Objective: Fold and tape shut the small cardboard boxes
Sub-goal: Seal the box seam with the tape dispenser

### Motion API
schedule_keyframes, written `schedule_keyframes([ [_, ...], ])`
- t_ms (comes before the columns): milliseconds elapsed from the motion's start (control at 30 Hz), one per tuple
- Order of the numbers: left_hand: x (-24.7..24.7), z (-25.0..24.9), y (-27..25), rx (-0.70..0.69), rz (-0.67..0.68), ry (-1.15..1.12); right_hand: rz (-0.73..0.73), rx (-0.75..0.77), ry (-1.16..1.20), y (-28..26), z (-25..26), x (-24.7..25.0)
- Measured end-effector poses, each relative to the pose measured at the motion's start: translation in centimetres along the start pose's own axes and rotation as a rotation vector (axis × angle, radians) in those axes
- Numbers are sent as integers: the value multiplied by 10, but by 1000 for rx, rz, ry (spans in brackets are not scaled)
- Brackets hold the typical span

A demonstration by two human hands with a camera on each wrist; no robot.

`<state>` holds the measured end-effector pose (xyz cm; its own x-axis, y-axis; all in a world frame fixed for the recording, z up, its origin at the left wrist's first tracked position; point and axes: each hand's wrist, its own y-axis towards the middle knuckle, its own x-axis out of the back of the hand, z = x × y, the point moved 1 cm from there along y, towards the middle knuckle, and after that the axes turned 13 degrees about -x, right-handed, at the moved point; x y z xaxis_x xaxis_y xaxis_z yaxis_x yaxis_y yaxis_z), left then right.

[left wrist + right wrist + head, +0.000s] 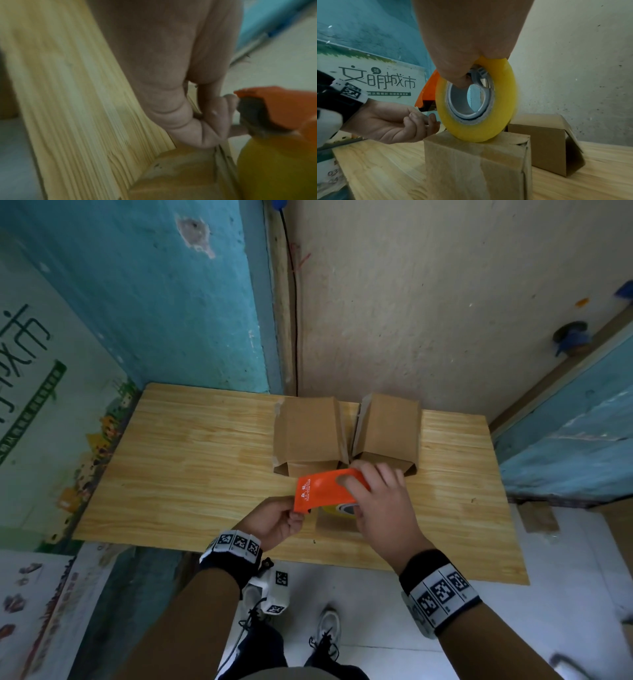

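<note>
My right hand [373, 498] grips an orange tape dispenser [325, 489], thumb through its handle hole. Its yellow tape roll [501, 108] rests on top of a small upright cardboard box [476, 162] near the table's front edge. That box [334, 525] is mostly hidden under the dispenser in the head view. My left hand [297, 517] has its fingers curled and pinches at the dispenser's cutter end [252, 111], where the tape end comes off. The clear tape itself is hard to make out.
Two more cardboard boxes [308, 433] [388, 429] lie side by side at the back of the wooden table [191, 467], open flaps facing me. The table stands in a wall corner; a black cable [295, 330] hangs behind it. My feet are below the front edge.
</note>
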<state>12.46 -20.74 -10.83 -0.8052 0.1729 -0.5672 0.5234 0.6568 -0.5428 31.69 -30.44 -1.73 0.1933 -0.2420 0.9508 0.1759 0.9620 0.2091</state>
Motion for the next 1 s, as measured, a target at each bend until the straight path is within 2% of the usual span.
schedule_keyframes([
  [67, 2, 5, 2, 29, -8, -98, 9, 5, -7, 0, 0, -1],
  [233, 2, 17, 7, -54, 30, -128, 35, -4, 1, 1, -1, 3],
  [433, 0, 16, 11, -65, 33, 28, 59, -23, 64, 8, -12, 13],
  [633, -10, 12, 17, -73, 19, 160, 25, -46, 68, 1, -26, 14],
  [833, -22, 19, 22, -73, 16, 116, 33, -163, 166, -7, -39, 8],
  [1000, -38, 20, 19, -87, 55, 133, 7, -191, 269, -14, -50, 10],
])
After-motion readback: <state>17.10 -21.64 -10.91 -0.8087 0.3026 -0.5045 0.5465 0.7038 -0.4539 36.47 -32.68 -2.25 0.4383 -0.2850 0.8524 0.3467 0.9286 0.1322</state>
